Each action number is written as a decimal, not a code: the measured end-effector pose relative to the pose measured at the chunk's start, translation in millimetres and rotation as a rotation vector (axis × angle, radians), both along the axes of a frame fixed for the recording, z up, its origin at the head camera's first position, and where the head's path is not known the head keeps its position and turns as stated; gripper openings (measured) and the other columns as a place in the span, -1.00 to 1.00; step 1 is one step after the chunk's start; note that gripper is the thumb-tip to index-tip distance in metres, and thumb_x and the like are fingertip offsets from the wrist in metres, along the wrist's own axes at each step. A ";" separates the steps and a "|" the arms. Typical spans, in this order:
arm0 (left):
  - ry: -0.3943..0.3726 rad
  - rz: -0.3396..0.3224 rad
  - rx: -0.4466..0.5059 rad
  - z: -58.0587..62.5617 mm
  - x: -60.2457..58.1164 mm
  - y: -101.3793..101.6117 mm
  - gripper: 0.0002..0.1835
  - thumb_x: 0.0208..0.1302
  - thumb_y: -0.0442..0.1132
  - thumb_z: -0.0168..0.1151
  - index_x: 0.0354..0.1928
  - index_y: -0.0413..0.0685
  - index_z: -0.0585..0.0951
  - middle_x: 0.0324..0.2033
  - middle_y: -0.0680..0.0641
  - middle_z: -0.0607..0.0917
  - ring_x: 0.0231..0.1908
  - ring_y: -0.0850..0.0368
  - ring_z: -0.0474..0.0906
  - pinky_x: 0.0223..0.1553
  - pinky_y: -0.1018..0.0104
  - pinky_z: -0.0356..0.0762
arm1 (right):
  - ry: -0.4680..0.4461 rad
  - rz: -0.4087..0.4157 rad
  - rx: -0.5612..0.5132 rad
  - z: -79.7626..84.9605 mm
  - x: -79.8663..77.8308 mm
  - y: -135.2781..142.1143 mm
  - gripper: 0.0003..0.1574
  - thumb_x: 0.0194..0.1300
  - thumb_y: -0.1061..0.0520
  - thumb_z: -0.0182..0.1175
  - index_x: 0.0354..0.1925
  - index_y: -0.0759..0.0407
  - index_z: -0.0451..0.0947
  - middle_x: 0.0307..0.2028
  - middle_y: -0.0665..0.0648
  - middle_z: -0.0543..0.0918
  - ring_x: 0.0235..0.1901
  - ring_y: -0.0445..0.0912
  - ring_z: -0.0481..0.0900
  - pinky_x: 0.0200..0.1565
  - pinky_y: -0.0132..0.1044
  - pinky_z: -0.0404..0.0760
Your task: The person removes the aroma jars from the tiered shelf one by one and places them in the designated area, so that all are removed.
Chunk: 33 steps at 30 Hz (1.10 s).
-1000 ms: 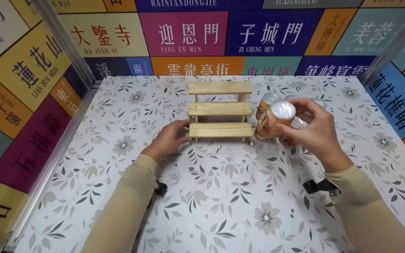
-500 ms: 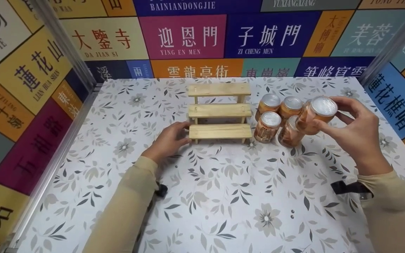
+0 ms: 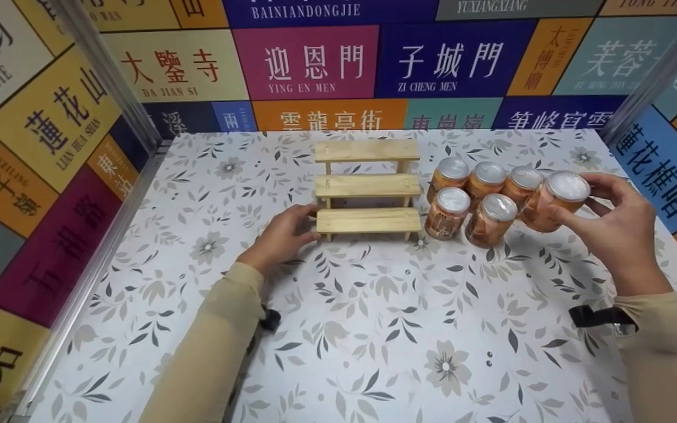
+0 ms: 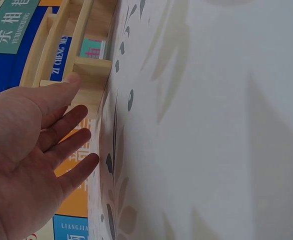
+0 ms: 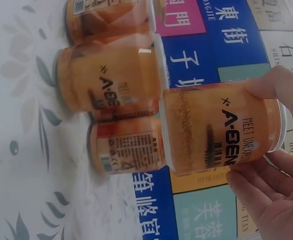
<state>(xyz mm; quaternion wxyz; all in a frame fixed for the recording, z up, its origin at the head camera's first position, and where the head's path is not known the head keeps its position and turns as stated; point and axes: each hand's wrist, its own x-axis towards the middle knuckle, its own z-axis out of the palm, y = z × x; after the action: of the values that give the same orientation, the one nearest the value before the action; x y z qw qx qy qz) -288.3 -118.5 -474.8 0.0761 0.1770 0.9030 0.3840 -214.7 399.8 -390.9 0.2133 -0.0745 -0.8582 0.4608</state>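
Observation:
My right hand (image 3: 623,229) grips a can (image 3: 544,208) with an orange printed wrap and a silver lid, thumb on one side and fingers on the other. The right wrist view shows this can (image 5: 206,130) raised from the table, its wrap lettered "A-BEN". Beside it, several similar cans (image 3: 491,223) stand upright in two rows. A small three-step wooden stand (image 3: 368,220) is to their left. At the stand's left end rests my left hand (image 3: 280,238); in the left wrist view its thumb tip meets the wood and the other fingers (image 4: 69,137) extend loosely.
White floral cloth (image 3: 374,329) covers the table. Panels with large Chinese lettering (image 3: 309,59) rise behind it and along both sides. Metal posts (image 3: 115,76) stand at the back corners. Each wrist wears a black strap (image 3: 600,317).
My right hand has carried the can rightward from beside the stand, over the group, to its right end, and slightly lower. The left hand has stayed at the stand.

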 end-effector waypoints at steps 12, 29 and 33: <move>0.019 -0.009 0.004 -0.3 -1.8 0.7 -0.43 0.39 -0.21 0.35 0.41 0.05 0.49 0.29 -0.03 0.58 0.40 0.02 0.44 0.54 0.10 0.27 | -0.180 0.011 0.170 -32.4 -10.7 18.4 0.04 0.04 -0.15 0.62 0.38 0.14 0.43 0.29 0.22 0.53 0.29 -0.05 0.51 0.20 -0.61 0.53; 0.036 -0.006 0.014 -0.7 -1.0 1.2 -0.44 0.39 -0.20 0.36 0.40 0.03 0.50 0.29 -0.06 0.59 0.39 -0.01 0.45 0.54 0.06 0.28 | -0.373 0.124 0.208 -42.5 -17.4 28.9 0.19 0.11 -0.30 0.53 0.45 0.22 0.26 0.35 0.36 0.45 0.38 0.31 0.42 0.39 -0.01 0.52; 0.036 0.006 0.026 2.4 3.2 1.8 -0.37 0.40 -0.18 0.35 0.47 -0.02 0.44 0.35 -0.08 0.54 0.42 -0.05 0.41 0.54 0.04 0.28 | -0.371 0.170 0.255 -31.7 -16.2 25.8 0.20 0.25 -0.40 0.37 0.52 0.25 0.17 0.43 0.46 0.33 0.43 0.43 0.24 0.38 0.43 0.27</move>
<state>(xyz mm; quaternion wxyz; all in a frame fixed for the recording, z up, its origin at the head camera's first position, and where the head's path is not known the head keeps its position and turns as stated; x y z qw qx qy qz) -285.1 -116.7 -472.4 0.0566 0.1822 0.8996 0.3928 -230.9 425.7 -422.6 0.0200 -0.0577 -0.9371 0.3436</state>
